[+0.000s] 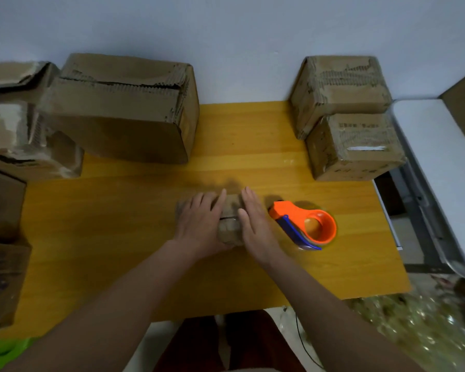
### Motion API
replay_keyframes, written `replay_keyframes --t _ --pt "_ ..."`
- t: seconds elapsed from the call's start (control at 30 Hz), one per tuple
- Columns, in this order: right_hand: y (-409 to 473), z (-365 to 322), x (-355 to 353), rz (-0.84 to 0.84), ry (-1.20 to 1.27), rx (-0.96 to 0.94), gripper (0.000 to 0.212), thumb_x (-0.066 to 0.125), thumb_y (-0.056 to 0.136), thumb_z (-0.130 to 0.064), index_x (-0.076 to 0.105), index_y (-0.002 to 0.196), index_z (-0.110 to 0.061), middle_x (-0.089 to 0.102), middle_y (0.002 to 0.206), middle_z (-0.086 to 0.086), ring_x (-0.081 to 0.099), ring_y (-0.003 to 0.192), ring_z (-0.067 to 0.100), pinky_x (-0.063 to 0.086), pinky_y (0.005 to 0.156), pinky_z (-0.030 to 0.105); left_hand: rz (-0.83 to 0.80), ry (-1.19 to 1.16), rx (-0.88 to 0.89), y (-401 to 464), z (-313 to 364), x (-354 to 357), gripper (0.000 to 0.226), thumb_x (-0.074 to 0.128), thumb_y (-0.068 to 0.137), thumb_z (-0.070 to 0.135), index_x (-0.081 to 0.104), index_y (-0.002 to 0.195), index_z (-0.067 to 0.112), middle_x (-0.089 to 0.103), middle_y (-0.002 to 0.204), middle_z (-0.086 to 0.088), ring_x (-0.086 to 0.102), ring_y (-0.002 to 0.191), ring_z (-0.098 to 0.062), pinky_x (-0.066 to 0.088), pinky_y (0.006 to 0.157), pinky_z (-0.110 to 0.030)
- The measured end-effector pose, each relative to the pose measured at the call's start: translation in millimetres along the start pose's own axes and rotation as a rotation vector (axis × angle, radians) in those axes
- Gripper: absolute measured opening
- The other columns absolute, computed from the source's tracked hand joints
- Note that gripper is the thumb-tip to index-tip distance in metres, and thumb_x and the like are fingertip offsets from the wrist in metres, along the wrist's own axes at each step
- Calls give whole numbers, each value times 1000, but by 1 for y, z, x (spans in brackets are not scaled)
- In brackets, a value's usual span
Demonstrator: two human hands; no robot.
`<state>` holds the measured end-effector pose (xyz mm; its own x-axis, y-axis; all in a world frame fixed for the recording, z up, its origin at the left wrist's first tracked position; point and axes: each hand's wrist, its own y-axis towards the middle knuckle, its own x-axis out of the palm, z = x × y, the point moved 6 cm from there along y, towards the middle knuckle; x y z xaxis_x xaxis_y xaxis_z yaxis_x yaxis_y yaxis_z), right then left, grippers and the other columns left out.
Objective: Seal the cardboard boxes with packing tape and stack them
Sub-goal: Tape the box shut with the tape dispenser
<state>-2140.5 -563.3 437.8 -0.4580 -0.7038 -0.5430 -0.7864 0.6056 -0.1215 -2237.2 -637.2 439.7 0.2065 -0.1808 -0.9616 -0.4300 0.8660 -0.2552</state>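
**Two flat hands press a small carton shut**

A small cardboard box (pixel 229 224) sits mid-table on glossy yellow wood-grain (pixel 145 237), its flaps meeting along a dark centre seam. The left hand (pixel 199 226) and right hand (pixel 254 226) lie on top of it, fingers straight and close together, pressing down. Just right of the box rests an orange-and-blue plastic tape dispenser (pixel 304 225) with a round hoop. A large, torn corrugated box (pixel 118 108) stands at the far left; two scuffed cube-shaped boxes (pixel 346 116) stand at the far right.
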Motion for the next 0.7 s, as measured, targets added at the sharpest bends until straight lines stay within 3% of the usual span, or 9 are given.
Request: replay_keyframes --t 0.07,0.17,0.3,0.4,0.47,0.53,0.6,0.7 --pt "7 0 11 -14 -38 10 58 29 98 -28 20 148 -2 14 157 10 8 146 15 1 113 13 17 -7 -40 -9 -4 5 118 55 70 79 3 155 16 26 151 -4 27 135 -25 24 110 -39" --pt "16 4 16 -41 34 126 51 35 103 -18 18 149 -3 17 157 11 18 146 19 7 107 7 46 13 -43 -22 -16 13 120 56 68 78 4 155 13 30 151 -6 31 134 -27 25 107 -41" --pt "21 4 21 -164 175 230 49 36 103 -23 25 149 -8 26 155 6 25 142 14 14 100 5 59 4 -31 -34 -28 20 121 55 68 78 5 155 10 31 151 -6 34 132 -25 20 104 -40" --pt "26 8 17 -223 166 357 46 34 104 -31 40 143 -7 40 148 9 38 134 15 27 97 15 58 -5 -48 -42 -30 19 122 55 69 78 -3 154 12 23 154 -4 28 135 -23 17 106 -39" --pt "30 7 8 -115 94 363 45 36 103 -29 42 141 -7 40 148 10 36 137 19 26 105 22 41 -17 -62 -48 -31 19 122 53 70 78 -9 154 14 18 155 -3 22 138 -22 15 109 -39" --pt "35 -5 5 -21 55 245 43 47 100 -24 45 139 -8 43 145 9 36 136 20 24 108 22 46 -20 -62 -53 -33 20 121 52 71 78 -10 153 15 17 156 -3 21 138 -22 14 111 -39" --pt "41 -13 17 -109 -11 148 40 62 92 -18 55 130 -6 53 133 11 46 127 21 31 103 22 53 -28 -55 -57 -36 20 120 50 72 79 -10 154 15 18 156 -3 22 138 -22 15 111 -39" --pt "51 -4 28 -183 58 214 31 76 79 -12 69 108 -3 65 100 7 58 99 17 42 86 23 70 -41 -78 -58 -40 19 119 47 72 83 -8 154 15 20 155 -2 24 136 -22 15 111 -39"
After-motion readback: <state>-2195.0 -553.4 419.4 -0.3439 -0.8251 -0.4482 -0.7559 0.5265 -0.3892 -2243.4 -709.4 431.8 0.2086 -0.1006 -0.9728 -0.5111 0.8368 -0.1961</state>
